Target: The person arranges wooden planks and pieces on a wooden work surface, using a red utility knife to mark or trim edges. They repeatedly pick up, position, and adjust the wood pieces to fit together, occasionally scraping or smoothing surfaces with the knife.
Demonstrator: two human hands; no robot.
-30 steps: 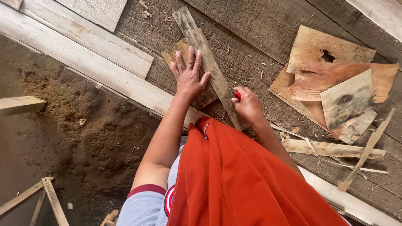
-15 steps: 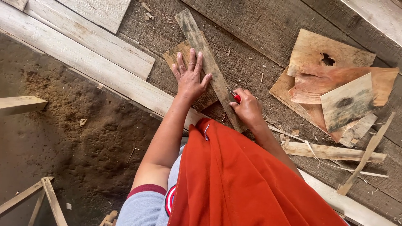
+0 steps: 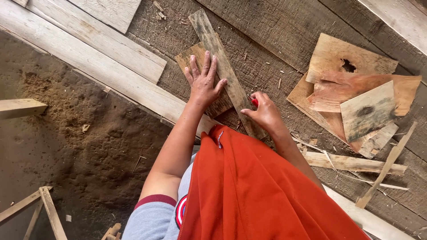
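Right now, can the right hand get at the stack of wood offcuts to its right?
Probably yes. The right hand rests at the narrow slat, gripping a small red tool; bare planking lies between it and the offcuts. The tool would hamper a grab.

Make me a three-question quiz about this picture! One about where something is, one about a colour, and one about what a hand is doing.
1. Where is the pile of thin wood sheets?
A. right of the hands
B. on the dirt
C. under the orange cloth

2. What colour is the small thing in the right hand?
A. blue
B. red
C. green

3. How is the left hand?
A. a fist in the air
B. holding a hammer
C. flat, fingers spread, on the narrow grey strip

Answers:
1. A, the sheets lie on the dark planks to the right.
2. B, a red bit shows by the thumb.
3. C, the palm presses on the strip and the wood piece beneath it.
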